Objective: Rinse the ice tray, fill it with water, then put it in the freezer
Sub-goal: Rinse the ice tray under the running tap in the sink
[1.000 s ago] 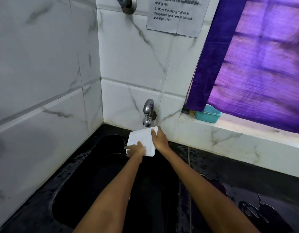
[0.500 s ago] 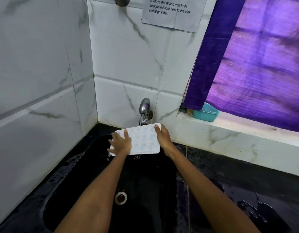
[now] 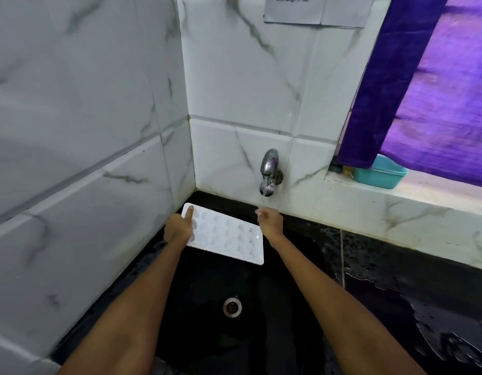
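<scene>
Head view is showing the left hand (image 3: 179,227) gripping the white ice tray (image 3: 225,235) by its left end, thumb lying on top, cavities facing up over the black sink (image 3: 288,307). Right hand (image 3: 271,222), loosely curled and holding nothing, is sitting under the tap (image 3: 269,171).

White marble-veined wall tiles (image 3: 85,109) meet in a corner; a purple curtain (image 3: 434,85) glows over the window ledge (image 3: 424,196).

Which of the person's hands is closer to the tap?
The right hand, just below the tap spout, under the trickle. The left hand is farther left, gripping the ice tray over the sink.
</scene>
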Tool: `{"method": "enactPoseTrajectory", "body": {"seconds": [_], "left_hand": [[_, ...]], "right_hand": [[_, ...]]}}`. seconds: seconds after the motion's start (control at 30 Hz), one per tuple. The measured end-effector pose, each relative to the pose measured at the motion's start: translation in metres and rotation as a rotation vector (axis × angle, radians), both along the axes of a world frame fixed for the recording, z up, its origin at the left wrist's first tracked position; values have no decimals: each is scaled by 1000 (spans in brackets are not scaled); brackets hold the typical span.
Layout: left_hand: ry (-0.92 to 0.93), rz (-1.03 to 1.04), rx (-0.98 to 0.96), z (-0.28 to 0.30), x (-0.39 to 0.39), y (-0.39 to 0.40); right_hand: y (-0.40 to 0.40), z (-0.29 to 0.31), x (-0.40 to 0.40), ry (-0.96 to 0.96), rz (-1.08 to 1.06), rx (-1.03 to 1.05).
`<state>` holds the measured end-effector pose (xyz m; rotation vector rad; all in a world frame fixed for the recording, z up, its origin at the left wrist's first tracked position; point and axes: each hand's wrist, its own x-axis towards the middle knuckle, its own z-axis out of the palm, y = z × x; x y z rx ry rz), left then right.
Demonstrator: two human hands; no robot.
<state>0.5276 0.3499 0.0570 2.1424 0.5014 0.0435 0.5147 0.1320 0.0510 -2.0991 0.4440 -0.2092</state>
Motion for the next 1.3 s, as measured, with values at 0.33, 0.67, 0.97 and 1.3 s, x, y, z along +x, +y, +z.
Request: {"method": "enactPoseTrajectory", "body": {"seconds": [0.33, 0.67, 0.97, 1.3], "left_hand": [[37, 58, -301, -12, -25, -40], [83, 119, -503, -27, -23, -59], [641, -143, -983, -46, -20, -36], [362, -73, -1305, -56, -11, -60]], "right_hand": [[6, 39, 1, -11, -65, 548], [-60, 35, -14, 198, 16, 78], [-102, 35, -21, 108, 415, -429], [-104, 24, -41, 4, 404, -634]]}}
